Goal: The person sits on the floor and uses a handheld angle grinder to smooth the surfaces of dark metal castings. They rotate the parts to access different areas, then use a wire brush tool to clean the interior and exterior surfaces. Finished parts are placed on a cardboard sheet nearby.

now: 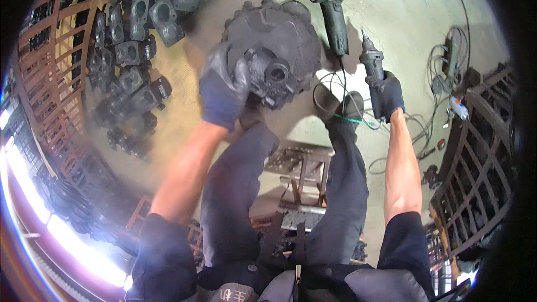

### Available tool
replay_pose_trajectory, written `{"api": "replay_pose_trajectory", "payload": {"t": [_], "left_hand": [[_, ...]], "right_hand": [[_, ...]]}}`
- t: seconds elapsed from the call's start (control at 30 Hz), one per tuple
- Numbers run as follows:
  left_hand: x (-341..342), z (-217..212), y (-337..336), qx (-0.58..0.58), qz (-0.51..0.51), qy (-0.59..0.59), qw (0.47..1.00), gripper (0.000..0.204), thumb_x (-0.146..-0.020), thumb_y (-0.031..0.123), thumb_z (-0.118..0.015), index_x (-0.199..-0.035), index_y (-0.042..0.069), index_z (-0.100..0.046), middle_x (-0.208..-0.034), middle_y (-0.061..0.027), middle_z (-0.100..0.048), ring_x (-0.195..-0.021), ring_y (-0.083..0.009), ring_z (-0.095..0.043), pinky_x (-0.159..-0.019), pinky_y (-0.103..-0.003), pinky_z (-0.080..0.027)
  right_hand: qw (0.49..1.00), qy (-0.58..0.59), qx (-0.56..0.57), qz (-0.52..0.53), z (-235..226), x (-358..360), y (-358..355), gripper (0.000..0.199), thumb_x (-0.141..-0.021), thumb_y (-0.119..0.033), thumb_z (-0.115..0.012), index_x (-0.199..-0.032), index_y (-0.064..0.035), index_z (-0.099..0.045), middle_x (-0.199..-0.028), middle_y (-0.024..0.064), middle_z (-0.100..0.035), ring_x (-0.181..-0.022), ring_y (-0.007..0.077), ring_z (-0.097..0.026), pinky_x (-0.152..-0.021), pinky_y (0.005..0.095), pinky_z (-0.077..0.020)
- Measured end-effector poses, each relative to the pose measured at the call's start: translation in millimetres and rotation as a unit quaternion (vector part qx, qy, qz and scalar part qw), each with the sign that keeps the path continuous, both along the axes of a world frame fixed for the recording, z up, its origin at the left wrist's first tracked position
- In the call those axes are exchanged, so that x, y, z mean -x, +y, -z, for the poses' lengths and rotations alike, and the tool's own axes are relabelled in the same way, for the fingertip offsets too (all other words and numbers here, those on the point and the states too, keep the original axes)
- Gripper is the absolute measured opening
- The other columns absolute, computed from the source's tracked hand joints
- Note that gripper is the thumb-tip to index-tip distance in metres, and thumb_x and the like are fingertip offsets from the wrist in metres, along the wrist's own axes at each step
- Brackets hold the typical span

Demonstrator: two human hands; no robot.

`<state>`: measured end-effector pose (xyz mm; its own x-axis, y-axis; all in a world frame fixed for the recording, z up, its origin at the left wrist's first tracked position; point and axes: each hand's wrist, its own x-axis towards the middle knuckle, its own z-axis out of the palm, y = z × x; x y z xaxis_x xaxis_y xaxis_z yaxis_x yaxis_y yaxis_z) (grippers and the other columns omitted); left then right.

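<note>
My left hand [225, 92], in a dark glove, grips the left side of a dark cast metal part [262, 81]. A round bore in that casting faces me. It sits against a large round dark stand with a toothed rim [274, 28]; the contact between them is partly hidden. My right hand [386, 94], also gloved, is wrapped round the body of a straight die grinder [371, 59]. The grinder's thin tip points away from me, to the right of the casting and apart from it. Between and beyond them an angle grinder with a wire brush [334, 19] lies on the floor.
Several similar castings [140, 17] are heaped on the floor at the far left, beside a rusty metal lattice cage [56, 39]. Cables [430, 78] trail across the floor at right. A dark slatted metal crate [475, 162] stands at right. A small metal stool [302, 173] shows between my legs.
</note>
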<state>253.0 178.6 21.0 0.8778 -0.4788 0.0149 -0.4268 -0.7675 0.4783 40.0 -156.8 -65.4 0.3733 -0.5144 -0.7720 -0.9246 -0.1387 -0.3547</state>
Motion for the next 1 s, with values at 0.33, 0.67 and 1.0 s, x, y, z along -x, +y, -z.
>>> {"api": "replay_pose_trajectory", "payload": {"t": [0.33, 0.67, 1.0], "left_hand": [[214.2, -184.0, -110.3, 0.264, -0.321, 0.51, 0.753, 0.042, -0.102, 0.031, -0.062, -0.133, 0.005, -0.051, -0.111, -0.0045, -0.062, -0.101, -0.0142, -0.057, -0.088, -0.029, -0.048], [167.8, -253.5, -59.5, 0.309, -0.447, 0.654, 0.527, 0.028, -0.09, 0.016, -0.067, -0.11, 0.002, -0.054, -0.078, -0.0051, -0.059, -0.055, -0.0172, -0.06, -0.049, -0.033, -0.053], [105.9, -193.3, -25.0, 0.252, -0.429, 0.709, 0.5, 0.027, -0.09, 0.021, -0.066, -0.107, 0.003, -0.055, -0.079, -0.0076, -0.062, -0.057, -0.0208, -0.063, -0.052, -0.035, -0.056]], "right_hand": [[0.884, -0.186, -0.32, 0.284, -232.9, 4.2, 123.4, 0.058, -0.078, -0.039, -0.077, -0.112, 0.0062, -0.064, -0.093, 0.0135, -0.069, -0.075, 0.0215, -0.067, -0.066, 0.0327, -0.0523], [0.754, -0.102, -0.492, 0.424, -264.0, -17.9, 176.3, 0.049, -0.098, -0.043, -0.064, -0.119, 0.0004, -0.063, -0.099, 0.0072, -0.067, -0.081, 0.0141, -0.064, -0.071, 0.0292, -0.055], [0.705, -0.039, -0.513, 0.488, -215.0, -70.0, 202.1, 0.049, -0.101, -0.043, -0.056, -0.125, -0.0009, -0.06, -0.098, 0.0156, -0.07, -0.08, 0.0245, -0.071, -0.073, 0.0353, -0.0602]]}}
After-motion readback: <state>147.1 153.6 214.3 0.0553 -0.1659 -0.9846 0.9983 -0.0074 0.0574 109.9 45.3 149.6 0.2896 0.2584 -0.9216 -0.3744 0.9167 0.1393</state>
